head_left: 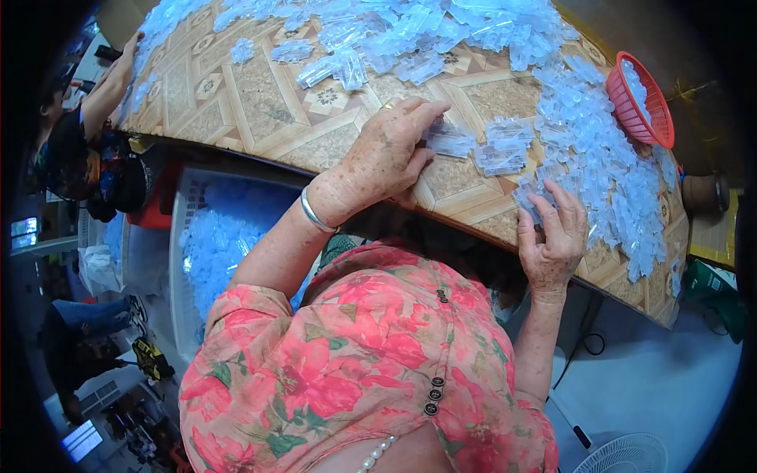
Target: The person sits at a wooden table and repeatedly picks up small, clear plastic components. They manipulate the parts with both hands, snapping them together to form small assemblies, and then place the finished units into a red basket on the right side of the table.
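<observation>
My left hand [390,150] is on the wooden-patterned table near its front edge, thumb and fingers apart. Its fingertips are beside the left end of a small row of clear plastic pieces [451,140]; whether they touch is hard to tell. Right of that row lies another small group of clear plastic pieces [505,146]. My right hand [556,236] has its thumb and curled fingers around a few clear plastic pieces [530,193] at the edge of the right-hand heap. How many pieces it holds is hidden.
Loose clear pieces form a heap [603,158] at the right and a larger pile [441,31] at the back. A red basket [658,110] leans at the far right. Below the table's left side stands a white crate [180,260]. Another person's hand [118,75] rests at the far-left edge.
</observation>
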Motion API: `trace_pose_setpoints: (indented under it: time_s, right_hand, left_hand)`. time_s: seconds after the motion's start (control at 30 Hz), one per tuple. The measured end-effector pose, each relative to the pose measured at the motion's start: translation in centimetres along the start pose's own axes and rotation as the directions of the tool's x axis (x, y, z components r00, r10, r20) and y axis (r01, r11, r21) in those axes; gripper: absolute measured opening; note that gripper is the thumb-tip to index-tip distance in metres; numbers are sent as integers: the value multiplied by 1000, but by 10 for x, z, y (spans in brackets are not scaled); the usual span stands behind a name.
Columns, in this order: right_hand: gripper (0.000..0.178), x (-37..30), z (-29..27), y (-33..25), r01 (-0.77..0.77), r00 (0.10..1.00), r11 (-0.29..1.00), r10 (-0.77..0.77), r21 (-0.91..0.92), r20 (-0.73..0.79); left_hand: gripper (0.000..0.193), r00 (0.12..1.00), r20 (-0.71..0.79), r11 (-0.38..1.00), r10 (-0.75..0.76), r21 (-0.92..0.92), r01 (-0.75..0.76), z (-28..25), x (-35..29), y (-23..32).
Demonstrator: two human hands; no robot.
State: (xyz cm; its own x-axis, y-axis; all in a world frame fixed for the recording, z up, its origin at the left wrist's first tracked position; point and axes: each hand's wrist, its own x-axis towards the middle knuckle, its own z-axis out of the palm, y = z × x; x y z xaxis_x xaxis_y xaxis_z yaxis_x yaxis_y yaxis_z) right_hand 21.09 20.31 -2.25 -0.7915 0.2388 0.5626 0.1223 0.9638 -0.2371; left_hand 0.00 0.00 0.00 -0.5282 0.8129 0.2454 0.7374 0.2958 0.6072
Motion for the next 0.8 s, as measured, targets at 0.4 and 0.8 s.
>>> trace_pose_setpoints:
  time_s: [0.4, 0.8]
  right_hand:
    - [29, 1, 0, -1, -8, 1000, 1000, 8, -1, 1]
    - [28, 2, 0, -1, -4, 1000, 1000, 4, -7, 4]
  left_hand:
    - [56, 976, -10, 975, 218, -50, -218, 11, 10, 1]
    - [51, 979, -79, 968, 186, 186, -169, -15, 22, -26]
